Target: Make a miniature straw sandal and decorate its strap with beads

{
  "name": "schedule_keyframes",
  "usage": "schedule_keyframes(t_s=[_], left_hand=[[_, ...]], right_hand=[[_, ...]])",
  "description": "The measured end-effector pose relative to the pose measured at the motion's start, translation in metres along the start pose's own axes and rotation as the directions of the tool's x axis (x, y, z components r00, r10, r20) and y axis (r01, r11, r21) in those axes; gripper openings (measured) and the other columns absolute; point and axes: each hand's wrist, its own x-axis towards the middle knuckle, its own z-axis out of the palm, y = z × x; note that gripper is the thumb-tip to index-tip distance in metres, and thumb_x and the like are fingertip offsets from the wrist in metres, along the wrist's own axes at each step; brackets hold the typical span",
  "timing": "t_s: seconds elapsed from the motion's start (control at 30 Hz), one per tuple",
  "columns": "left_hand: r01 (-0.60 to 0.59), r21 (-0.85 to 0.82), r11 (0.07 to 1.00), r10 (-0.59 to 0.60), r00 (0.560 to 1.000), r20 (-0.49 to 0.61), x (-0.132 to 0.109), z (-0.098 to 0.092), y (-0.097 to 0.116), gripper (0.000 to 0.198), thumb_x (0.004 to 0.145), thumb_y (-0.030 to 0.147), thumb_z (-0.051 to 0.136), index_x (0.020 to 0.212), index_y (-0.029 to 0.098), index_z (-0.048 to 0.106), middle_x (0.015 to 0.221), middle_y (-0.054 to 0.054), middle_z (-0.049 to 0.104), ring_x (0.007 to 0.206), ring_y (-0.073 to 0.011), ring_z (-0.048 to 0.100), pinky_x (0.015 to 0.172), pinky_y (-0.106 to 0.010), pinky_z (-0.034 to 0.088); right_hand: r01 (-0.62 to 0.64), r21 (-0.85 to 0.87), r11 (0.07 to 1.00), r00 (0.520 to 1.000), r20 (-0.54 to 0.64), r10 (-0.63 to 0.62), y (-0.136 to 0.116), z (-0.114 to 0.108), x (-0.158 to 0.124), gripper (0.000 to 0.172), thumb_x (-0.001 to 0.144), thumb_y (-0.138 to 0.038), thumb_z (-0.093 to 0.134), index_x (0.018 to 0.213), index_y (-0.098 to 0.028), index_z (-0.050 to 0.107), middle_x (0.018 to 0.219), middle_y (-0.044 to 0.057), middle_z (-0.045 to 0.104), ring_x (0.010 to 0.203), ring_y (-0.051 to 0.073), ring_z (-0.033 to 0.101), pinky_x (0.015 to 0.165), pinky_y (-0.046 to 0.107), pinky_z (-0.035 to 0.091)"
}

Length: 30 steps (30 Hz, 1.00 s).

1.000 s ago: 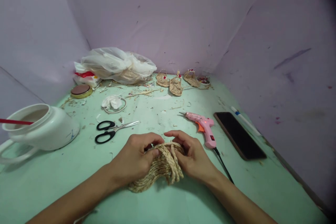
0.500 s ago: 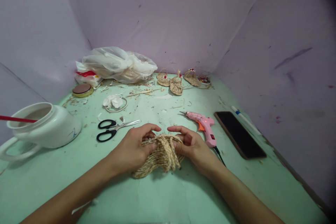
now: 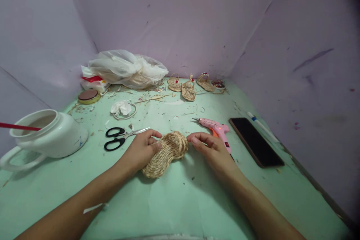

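A small woven straw slipper (image 3: 161, 159) lies tilted above the green table, its rounded sole end toward me and a braided strap (image 3: 181, 144) across its far right end. My left hand (image 3: 143, 150) is closed on its left edge, thumb on top. At the strap end, my right hand (image 3: 209, 146) has thumb and index finger drawn together, the fingertips at the slipper's edge. Whatever may be between those fingertips is too small to see. Just behind the right hand lies a pink glue gun (image 3: 222, 129) with its light lit. Black-handled scissors (image 3: 115, 143) rest beyond the left hand.
A white pot (image 3: 64, 135) with a red stick stands at left. On the right are a phone (image 3: 255, 142) and a marker (image 3: 261, 125). Along the back sit a plastic bag (image 3: 126, 69), a round tin (image 3: 89, 97), small straw slippers (image 3: 188, 92) with red beads, and fibre scraps.
The slipper has turned so its strap end points up and right. My right hand has shifted right, off the strap to the edge. My left hand has moved slightly left.
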Motion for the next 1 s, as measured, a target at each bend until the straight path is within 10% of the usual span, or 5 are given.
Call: schedule_keyframes(t_s=[0.4,0.57,0.77,1.0], left_hand=[[-0.117,0.651,0.75,0.035,0.99,0.138,-0.017,-0.006,0.008,0.032,0.068,0.043,0.057,0.047,0.019,0.051,0.043,0.003,0.045,0.045,-0.0126,0.037,0.047,-0.025,0.02],[-0.132,0.725,0.676,-0.046,0.974,0.22,-0.019,-0.01,0.008,0.041,0.07,0.049,0.054,0.042,0.02,0.045,0.04,0.004,0.036,0.041,-0.0116,0.03,0.045,-0.026,0.018],[-0.101,0.66,0.745,-0.1,0.961,0.26,-0.02,-0.004,0.008,0.033,0.069,0.043,0.055,0.046,0.019,0.048,0.039,0.003,0.042,0.041,-0.0112,0.035,0.043,-0.024,0.021],[-0.038,0.163,0.986,0.022,0.995,0.101,-0.018,0.001,0.011,0.029,0.063,0.042,0.06,0.055,0.02,0.043,0.038,0.006,0.046,0.036,-0.0099,0.042,0.04,-0.021,0.029]], right_hand=[[-0.014,0.13,0.991,0.998,-0.056,0.022,0.006,0.003,0.009,0.013,0.07,-0.017,0.058,0.083,-0.019,0.062,0.089,0.005,0.064,0.082,0.016,0.06,0.076,0.032,0.049],[-0.181,0.08,0.98,0.983,-0.001,0.182,0.008,-0.014,0.013,0.01,0.067,-0.01,0.058,0.072,-0.018,0.063,0.068,0.005,0.065,0.058,0.015,0.059,0.046,0.027,0.049],[-0.318,0.052,0.947,0.89,0.359,0.279,0.003,-0.015,0.001,0.016,0.054,0.001,0.062,0.057,-0.014,0.067,0.051,0.004,0.065,0.038,0.013,0.056,0.034,0.022,0.045],[-0.135,0.355,0.925,0.965,0.261,0.04,-0.004,-0.014,0.006,0.033,0.061,-0.007,0.061,0.092,-0.017,0.066,0.087,0.004,0.069,0.06,0.01,0.063,0.049,0.02,0.05]])
